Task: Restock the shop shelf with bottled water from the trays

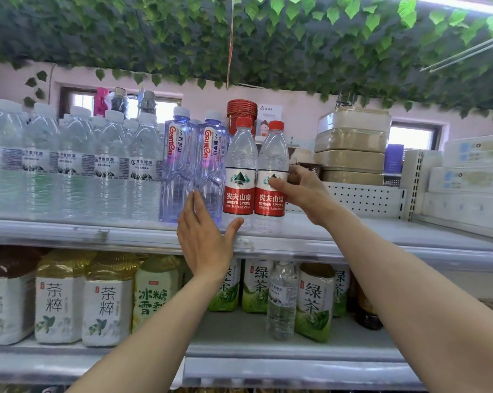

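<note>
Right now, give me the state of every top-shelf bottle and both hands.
Left red-capped clear water bottle: upright, capped, on the shelf.
Right red-capped clear water bottle: upright, capped, gripped.
Right hand: curled round the right red-capped bottle.
Left hand: open, fingers straight, thumb at the left bottle's base.
Purple-tinted plastic bottles: upright, capped.
White-capped clear plastic bottles: upright, capped, in rows.

Green artificial ivy leaves (296,38) cover the ceiling above a pale pink wall (205,106) with a small dark-framed window (412,136). Along the bottom stand white-labelled packs of tea bottles (58,302), a yellow-green pear drink pack (154,293) and green-labelled green tea bottles (313,302). At upper right are stacked beige flat boxes (351,146), a red ribbed cylinder (241,109), a white perforated metal panel (361,198) and white cartons (472,177).
</note>
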